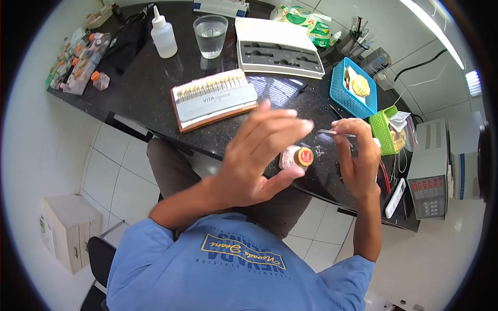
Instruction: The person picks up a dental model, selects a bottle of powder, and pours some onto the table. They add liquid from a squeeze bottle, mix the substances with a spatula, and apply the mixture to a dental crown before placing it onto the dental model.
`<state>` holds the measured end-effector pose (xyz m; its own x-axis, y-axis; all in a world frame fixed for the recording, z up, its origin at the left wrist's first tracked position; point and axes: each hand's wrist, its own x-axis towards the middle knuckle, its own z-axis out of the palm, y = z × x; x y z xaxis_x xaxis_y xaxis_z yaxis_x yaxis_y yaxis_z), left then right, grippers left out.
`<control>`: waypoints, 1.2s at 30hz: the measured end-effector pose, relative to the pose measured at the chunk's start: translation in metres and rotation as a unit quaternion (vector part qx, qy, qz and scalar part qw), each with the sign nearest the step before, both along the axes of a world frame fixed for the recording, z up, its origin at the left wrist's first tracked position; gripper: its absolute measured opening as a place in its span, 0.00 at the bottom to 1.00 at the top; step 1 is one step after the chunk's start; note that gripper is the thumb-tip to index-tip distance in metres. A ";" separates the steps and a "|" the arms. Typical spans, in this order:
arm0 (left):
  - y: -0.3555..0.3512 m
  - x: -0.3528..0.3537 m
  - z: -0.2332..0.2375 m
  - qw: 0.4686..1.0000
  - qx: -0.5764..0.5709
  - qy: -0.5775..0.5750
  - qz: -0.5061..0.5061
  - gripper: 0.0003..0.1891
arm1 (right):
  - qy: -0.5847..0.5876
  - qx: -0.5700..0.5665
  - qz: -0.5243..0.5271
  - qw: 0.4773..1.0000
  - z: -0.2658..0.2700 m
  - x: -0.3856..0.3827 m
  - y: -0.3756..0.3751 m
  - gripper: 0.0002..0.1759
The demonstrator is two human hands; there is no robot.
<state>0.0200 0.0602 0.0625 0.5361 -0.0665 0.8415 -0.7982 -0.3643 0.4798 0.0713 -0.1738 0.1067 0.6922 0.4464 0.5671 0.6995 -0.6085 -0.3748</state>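
My left hand (262, 155) is raised over the front edge of the dark counter, fingers spread, with nothing in it. Between its thumb and fingers, from this view, a small jar (296, 157) with a gold and red lid marked A and B stands on the counter; whether the hand touches it I cannot tell. My right hand (358, 147), to the right of the jar, pinches a thin metal tool (327, 131) whose flat tip points left toward my left fingertips. Small pale marks lie on the counter between the hands.
Behind my left hand lies a VITA shade guide (215, 101). Farther back stand a dropper bottle (164, 39), a glass of water (210, 41) and an open case (280, 59). Blue (334, 85) and green (377, 124) baskets and a control unit (428, 176) are at the right.
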 end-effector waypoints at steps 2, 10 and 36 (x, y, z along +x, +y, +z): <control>0.004 -0.009 0.036 0.986 0.154 0.066 0.024 0.28 | -0.035 -0.091 0.137 0.986 0.030 -0.014 0.013 0.11; 0.008 -0.043 0.046 0.923 0.360 0.097 -0.095 0.11 | -0.099 -0.137 0.184 0.968 0.035 -0.076 0.014 0.10; -0.017 -0.030 -0.040 0.984 0.035 0.175 0.006 0.33 | 0.150 -0.136 0.039 0.979 0.017 -0.045 0.027 0.24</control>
<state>-0.0104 0.0436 0.0228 0.7933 -0.1104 0.5988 -0.5843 -0.4146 0.6977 0.0264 -0.1471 0.1235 0.7669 0.6109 0.1966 0.6313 -0.6631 -0.4022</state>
